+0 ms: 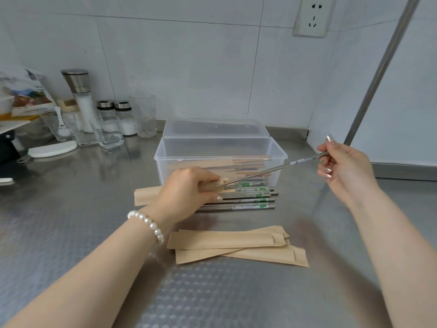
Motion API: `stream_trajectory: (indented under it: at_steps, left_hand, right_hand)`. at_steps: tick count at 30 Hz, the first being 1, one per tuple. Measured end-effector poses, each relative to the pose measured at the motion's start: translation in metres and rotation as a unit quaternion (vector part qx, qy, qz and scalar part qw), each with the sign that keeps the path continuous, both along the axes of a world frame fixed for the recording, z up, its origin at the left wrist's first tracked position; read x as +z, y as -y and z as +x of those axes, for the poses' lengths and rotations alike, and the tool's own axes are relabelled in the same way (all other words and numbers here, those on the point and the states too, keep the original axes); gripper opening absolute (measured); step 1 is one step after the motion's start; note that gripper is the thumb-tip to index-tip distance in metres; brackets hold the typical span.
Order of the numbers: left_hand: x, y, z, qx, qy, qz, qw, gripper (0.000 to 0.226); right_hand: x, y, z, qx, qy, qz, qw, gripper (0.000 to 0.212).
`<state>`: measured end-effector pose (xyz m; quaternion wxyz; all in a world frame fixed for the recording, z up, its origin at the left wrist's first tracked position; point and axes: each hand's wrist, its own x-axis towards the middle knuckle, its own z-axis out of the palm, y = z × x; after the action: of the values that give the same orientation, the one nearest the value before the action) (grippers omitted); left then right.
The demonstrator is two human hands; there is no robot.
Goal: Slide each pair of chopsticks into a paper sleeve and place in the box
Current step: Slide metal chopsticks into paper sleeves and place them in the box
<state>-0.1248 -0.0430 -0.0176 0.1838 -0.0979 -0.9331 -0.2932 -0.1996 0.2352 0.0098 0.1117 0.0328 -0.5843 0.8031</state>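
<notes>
Nearest on the steel tabletop point(71, 233) lies a loose stack of empty sleeves point(236, 245), so several pairs are yet to be wrapped. Behind them, a row of bare chopsticks point(248, 201) waits just in front of the box point(165, 152). The left hand point(186, 188) has its fingers curled round one sleeve point(144, 196), holding its open end up, and the right hand point(343, 166) pinches the top of a metal pair point(272, 170) whose tips are just at the sleeve mouth (whether they are already inside I cannot tell). The box is open, its lid point(216, 129) leaning back, and it already holds a number of sleeved pairs point(248, 163); I judge the task to be somewhere in the middle. To the far left stand a grinder point(79, 91), small jars point(123, 117) and glasses point(144, 114), well apart from the work. Nothing blocks the way to the box, though the bare chopsticks lie close under the left hand and could be pushed.
</notes>
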Motion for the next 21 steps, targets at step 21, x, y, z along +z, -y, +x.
stream_trajectory:
  at_steps: [21]
  left_hand:
    - [-0.003, -0.006, 0.002, -0.017, -0.019, 0.012, 1.000, 0.039]
  right_hand:
    - [-0.019, 0.042, 0.009, 0.060, 0.021, 0.221, 0.973, 0.030]
